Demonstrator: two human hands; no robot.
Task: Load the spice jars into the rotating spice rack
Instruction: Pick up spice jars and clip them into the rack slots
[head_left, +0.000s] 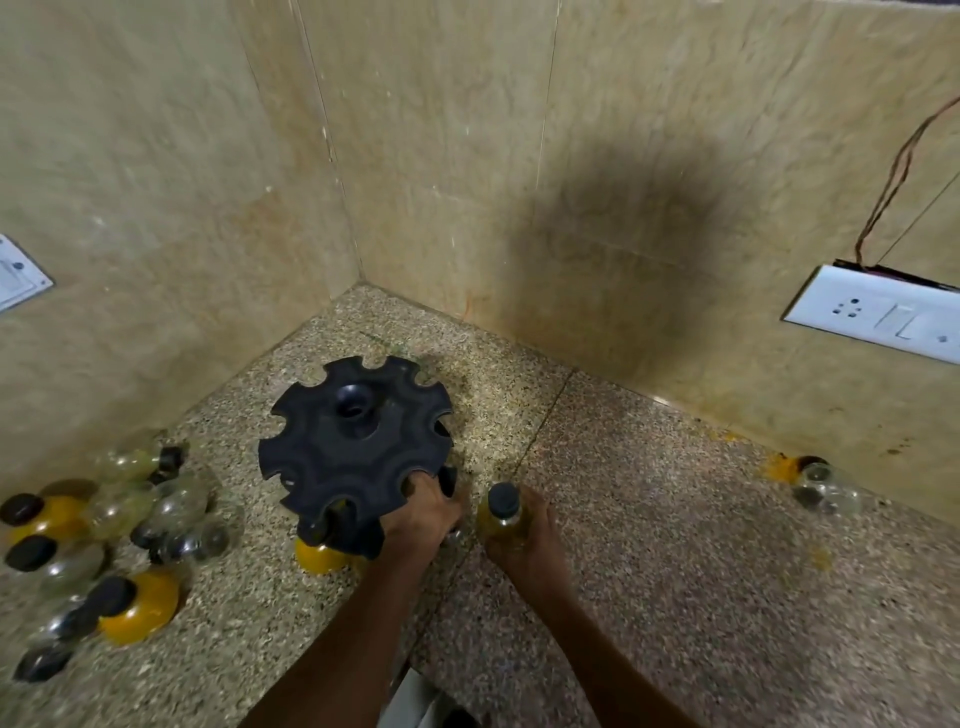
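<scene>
**Jar in hand, rack steadied for loading**

While the left hand (421, 512) grips the near edge of the black rotating spice rack (356, 452), its fingers curled over a notch, the right hand (524, 530) holds a spice jar (501, 512) just beside it, fingers wrapped round the yellowish body. So both grips are clenched on something: the left on the rack, the right on the jar. The left hold looks meant to stop the rack turning and to present an open notch toward the incoming jar. The jar stands upright, its long axis vertical and its black cap pointing up at the camera, which suits sliding the neck sideways into a notch.

Below the rack's near rim a yellow-filled jar (319, 558) shows, seemingly already hanging in a slot; most other notches look vacant, so loading seems barely begun.

Further left on the speckled stone table (649, 519), a cluster of loose jars (119, 530) waits, some yellow, some clear, lying every which way. Well apart on the right, near the wall, more clear jars (821, 486) sit beside a smear of yellow powder. Behind, a white switch plate (878, 312) is mounted on the tiled wall.
</scene>
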